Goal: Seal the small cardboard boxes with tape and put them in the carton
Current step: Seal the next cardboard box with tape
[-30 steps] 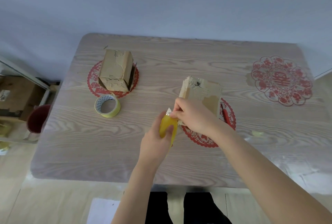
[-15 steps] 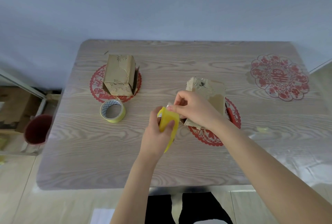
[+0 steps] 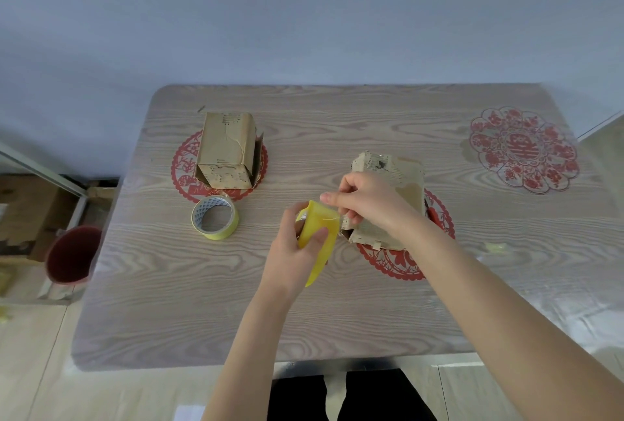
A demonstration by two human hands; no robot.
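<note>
Two hands on one roll, with the box just behind it.
The left hand point(image 3: 290, 252) grips the yellow tape roll point(image 3: 319, 228), thumb across its face. The right hand point(image 3: 368, 201) pinches at the roll's top edge, apparently on the tape end point(image 3: 332, 217). The small cardboard box point(image 3: 401, 181) lies on the table point(image 3: 337, 319) just right of and beyond the roll, under the right wrist. Its long axis runs away from the person, so the tape likely pulls rightward. The right hand is the nearer one.

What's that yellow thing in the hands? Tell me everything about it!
It is a roll of yellow tape, a shiny plastic-looking ring held on edge over the table, just left of the nearer cardboard box. The left hand grips it, thumb across its outer face. The right hand pinches at its top edge, apparently picking up the loose end.
</note>
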